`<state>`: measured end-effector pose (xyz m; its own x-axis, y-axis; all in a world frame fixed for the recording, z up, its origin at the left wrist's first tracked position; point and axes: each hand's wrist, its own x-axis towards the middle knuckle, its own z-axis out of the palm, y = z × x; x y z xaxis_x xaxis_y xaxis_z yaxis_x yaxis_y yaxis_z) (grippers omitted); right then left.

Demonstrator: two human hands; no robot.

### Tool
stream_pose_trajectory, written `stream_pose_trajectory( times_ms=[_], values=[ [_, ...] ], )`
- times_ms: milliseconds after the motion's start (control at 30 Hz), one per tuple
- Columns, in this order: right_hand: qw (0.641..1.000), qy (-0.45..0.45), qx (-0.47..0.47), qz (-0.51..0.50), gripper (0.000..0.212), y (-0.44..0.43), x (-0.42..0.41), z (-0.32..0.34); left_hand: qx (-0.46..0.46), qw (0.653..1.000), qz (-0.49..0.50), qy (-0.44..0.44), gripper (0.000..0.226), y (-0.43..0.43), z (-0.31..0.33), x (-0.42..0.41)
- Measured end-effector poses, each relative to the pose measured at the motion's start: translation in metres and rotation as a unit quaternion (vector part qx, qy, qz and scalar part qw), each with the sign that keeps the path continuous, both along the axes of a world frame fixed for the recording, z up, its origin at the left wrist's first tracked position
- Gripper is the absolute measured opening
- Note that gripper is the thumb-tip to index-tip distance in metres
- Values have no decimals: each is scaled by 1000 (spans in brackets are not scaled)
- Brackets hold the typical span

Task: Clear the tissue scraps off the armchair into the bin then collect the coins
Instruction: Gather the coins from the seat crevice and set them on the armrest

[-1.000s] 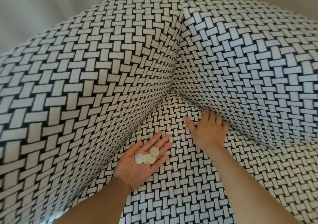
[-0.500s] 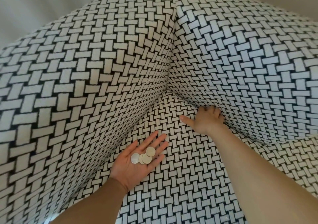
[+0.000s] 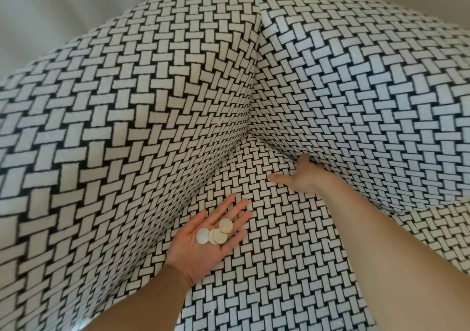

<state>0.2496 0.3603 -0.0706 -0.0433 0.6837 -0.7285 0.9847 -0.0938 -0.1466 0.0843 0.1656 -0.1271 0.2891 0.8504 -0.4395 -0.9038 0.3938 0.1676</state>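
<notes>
The left hand [image 3: 197, 254] lies palm up with its fingers straight, a few silver coins [image 3: 215, 233] resting loose on it (two overlap). The right hand [image 3: 304, 179] has its fingers buried in the crease between the seat [image 3: 279, 267] and the side of the armchair [image 3: 356, 96], thumb stretched flat. Whether it grips anything cannot be told.

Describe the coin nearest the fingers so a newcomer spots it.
Find the black-and-white woven armchair seat. There the left hand, palm up, holds silver coins. This coin sits highest, at the finger bases, above the overlapping cluster.
</notes>
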Motion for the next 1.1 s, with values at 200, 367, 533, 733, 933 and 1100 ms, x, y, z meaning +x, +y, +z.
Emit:
stream_pose_trajectory(
  times_ms=[200, 367, 533, 733, 933, 1100],
  values=[
    [998, 50, 20, -16, 120, -4, 15, -4, 22, 1000, 1, 20, 52, -1, -1, 1],
    [998, 56, 39, 16, 108, -7, 24, -2, 27, 999, 2, 23, 51, -1, -1, 1],
    [995, -1, 77, 62, 94, -9, 16, -2, 31, 999, -1, 13, 52, -1, -2, 1],
    [986, -83, 134, 56, 99, -24, -3, -3, 39, 999, 0, 22, 51, -1, -2, 1],
    [986, -49, 160, 25, 102, -29, -3, -10, 40, 999, -1, 26, 51, -1, -2, 0],
    [985, -13, 173, 4, 103, -30, 1, -13, 41, 999, -1, 28, 51, -1, -2, 0]
  ],
)
